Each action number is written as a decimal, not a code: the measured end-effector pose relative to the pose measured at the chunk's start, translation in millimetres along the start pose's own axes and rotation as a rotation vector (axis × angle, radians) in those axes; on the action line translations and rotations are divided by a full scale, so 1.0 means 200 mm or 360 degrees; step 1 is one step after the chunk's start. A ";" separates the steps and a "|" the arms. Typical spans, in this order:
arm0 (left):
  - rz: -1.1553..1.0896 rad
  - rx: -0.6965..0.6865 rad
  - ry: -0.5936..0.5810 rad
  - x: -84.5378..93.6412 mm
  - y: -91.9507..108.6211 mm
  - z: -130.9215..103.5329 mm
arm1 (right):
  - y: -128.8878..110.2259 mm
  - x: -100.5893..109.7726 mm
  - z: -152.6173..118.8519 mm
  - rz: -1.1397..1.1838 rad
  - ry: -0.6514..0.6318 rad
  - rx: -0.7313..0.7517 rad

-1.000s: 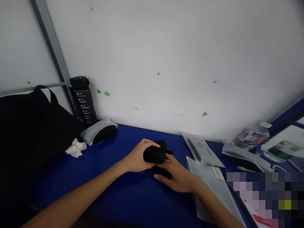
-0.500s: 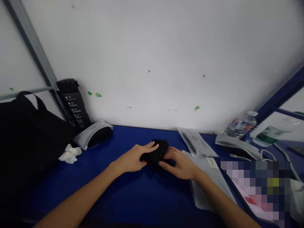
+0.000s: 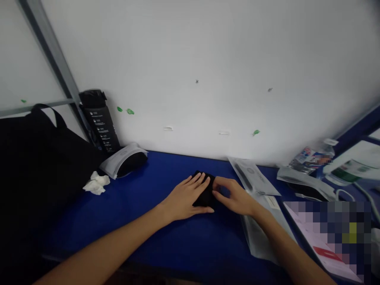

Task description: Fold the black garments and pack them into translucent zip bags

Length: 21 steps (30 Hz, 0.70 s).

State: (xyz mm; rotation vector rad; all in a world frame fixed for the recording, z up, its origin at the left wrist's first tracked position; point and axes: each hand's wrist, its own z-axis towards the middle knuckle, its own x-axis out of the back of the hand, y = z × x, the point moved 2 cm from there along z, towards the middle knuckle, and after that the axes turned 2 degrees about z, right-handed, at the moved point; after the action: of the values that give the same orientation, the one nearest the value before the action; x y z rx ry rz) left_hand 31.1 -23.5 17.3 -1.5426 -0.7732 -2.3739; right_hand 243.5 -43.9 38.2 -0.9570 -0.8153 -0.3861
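Note:
A small folded black cloth item lies on the blue tabletop; its exact kind is hard to make out. My left hand rests flat over it, fingers spread across the top and thumb stretched along the near edge. At its right edge, my right hand curls in with thumb and fingertips pinching the black cloth. Much of the cloth is covered by my left hand. Just right of it, a frosted plastic bag lies flat, partly under my right forearm.
Frosted pouches stand at left and right, with another pouch near the wall. A black bottle, a large black bag and crumpled tissue are left. A clear water bottle and a pink-white sheet are right.
My left hand has gone from gripping the cloth's left side to lying spread on top of it. The cloth now sits flatter. My right hand stays at its right edge; the view has shifted slightly.

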 end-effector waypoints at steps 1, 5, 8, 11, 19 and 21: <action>-0.0031 0.0018 0.0002 0.00 -0.01 0.00 | 0.00 0.00 0.00 0.0043 -0.0024 0.0006; -0.0135 0.0151 0.0069 0.00 -0.03 0.01 | -0.03 0.01 0.00 0.0152 -0.0083 0.0034; -0.0111 0.0260 0.0154 -0.02 -0.01 0.01 | -0.05 0.01 0.00 0.0170 -0.0090 0.0076; -0.0060 0.0248 0.0135 -0.04 0.00 0.02 | -0.05 0.01 0.00 0.0139 -0.0082 0.0123; -0.0149 0.0073 -0.0005 0.07 -0.09 0.04 | 0.12 0.16 -0.03 -0.0612 0.0609 -0.0537; -0.0198 0.0018 -0.0013 0.10 -0.11 0.03 | 0.18 0.18 -0.04 -0.0654 0.0598 -0.0823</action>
State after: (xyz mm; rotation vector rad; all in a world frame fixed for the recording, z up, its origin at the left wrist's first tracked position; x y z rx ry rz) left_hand 17.8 0.1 29.6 -1.5431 -0.9077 -2.4465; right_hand 293.0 -29.3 41.5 -1.1420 -0.5680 -1.1388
